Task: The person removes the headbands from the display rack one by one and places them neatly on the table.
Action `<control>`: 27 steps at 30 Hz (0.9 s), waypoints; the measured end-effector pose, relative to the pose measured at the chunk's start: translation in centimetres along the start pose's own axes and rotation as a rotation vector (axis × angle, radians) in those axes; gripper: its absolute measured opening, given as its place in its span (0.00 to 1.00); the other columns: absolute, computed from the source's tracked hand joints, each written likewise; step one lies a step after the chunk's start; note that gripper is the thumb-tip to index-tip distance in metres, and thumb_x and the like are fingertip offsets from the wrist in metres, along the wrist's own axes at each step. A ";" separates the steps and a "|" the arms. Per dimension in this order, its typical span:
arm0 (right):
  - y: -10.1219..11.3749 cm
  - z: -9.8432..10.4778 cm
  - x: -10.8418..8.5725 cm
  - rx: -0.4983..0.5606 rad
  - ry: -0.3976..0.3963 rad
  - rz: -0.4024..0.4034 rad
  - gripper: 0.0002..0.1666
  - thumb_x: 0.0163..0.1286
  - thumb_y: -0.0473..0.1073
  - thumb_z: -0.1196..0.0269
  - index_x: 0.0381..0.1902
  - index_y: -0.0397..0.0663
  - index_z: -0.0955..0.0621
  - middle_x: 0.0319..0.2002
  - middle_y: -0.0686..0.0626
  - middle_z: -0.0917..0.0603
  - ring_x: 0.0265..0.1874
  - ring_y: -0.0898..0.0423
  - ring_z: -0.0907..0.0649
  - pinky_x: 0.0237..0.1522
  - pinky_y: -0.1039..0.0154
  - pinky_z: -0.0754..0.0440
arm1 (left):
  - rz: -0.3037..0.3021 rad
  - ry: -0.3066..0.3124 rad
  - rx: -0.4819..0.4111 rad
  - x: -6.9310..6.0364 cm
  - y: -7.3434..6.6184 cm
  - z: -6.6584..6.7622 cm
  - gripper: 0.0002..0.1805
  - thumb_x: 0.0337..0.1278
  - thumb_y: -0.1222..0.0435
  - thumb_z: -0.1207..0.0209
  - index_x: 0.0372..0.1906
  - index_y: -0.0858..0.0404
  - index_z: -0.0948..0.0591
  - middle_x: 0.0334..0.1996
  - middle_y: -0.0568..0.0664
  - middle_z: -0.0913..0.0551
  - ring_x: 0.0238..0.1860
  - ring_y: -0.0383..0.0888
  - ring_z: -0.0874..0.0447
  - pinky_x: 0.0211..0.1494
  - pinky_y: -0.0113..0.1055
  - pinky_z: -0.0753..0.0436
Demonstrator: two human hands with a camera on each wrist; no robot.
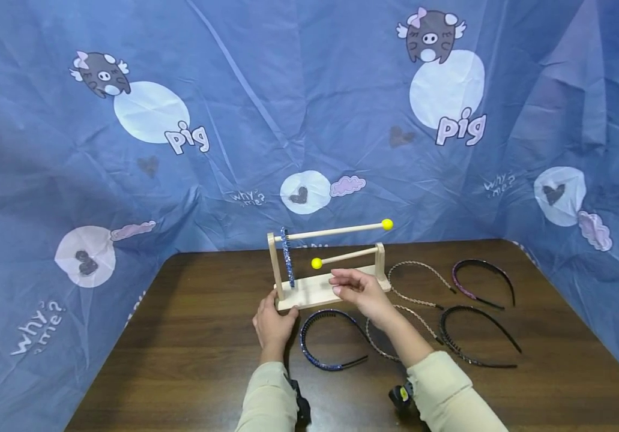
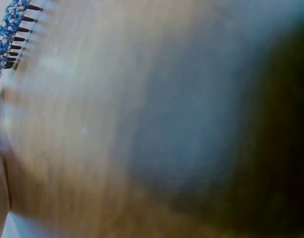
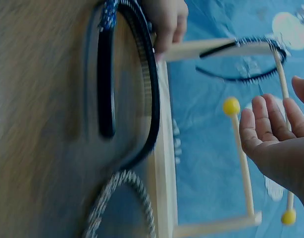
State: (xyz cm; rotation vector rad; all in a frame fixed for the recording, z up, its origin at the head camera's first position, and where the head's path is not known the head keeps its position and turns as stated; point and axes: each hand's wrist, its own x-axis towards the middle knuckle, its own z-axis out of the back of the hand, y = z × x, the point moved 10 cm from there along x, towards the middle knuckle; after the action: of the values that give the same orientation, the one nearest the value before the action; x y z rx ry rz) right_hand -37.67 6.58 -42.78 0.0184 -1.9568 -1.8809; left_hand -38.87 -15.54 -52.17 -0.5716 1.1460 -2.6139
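A wooden stand (image 1: 309,293) with two rods, each tipped by a yellow ball, sits on the table. My left hand (image 1: 275,324) grips the left end of its base, thumb at the front edge. From the upper rod (image 1: 336,230) hangs a blue glittery headband (image 1: 287,258), close to the left post; its toothed edge shows blurred in the left wrist view. My right hand (image 1: 363,295), fingers loosely bent and holding nothing, hovers before the base below the lower rod (image 1: 349,256). In the right wrist view its palm (image 3: 278,141) is bare. Another blue headband (image 1: 304,342) lies in front of the stand.
Right of the stand lie two braided beige headbands (image 1: 417,300), a purple-and-black headband (image 1: 456,279) and a dark headband (image 1: 444,333). A blue patterned cloth (image 1: 233,108) hangs behind the brown table (image 1: 179,360).
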 end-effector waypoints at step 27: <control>-0.3 -5.8 4.5 -0.024 0.045 -0.015 0.24 0.61 0.27 0.41 0.56 0.30 0.28 0.43 0.33 0.21 0.40 0.52 0.22 0.41 0.65 0.25 | -0.098 -0.022 -0.050 -0.2 -0.5 0.7 0.31 0.41 0.65 0.34 0.57 0.66 0.25 0.51 0.62 0.23 0.52 0.59 0.26 0.57 0.53 0.38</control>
State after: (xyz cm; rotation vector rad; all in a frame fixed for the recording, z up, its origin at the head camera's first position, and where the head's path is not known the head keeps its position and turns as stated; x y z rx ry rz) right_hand -40.11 -0.28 -41.79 0.0686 -1.9086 -1.8975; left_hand -38.40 -15.57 -51.42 -0.6814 1.2095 -2.6592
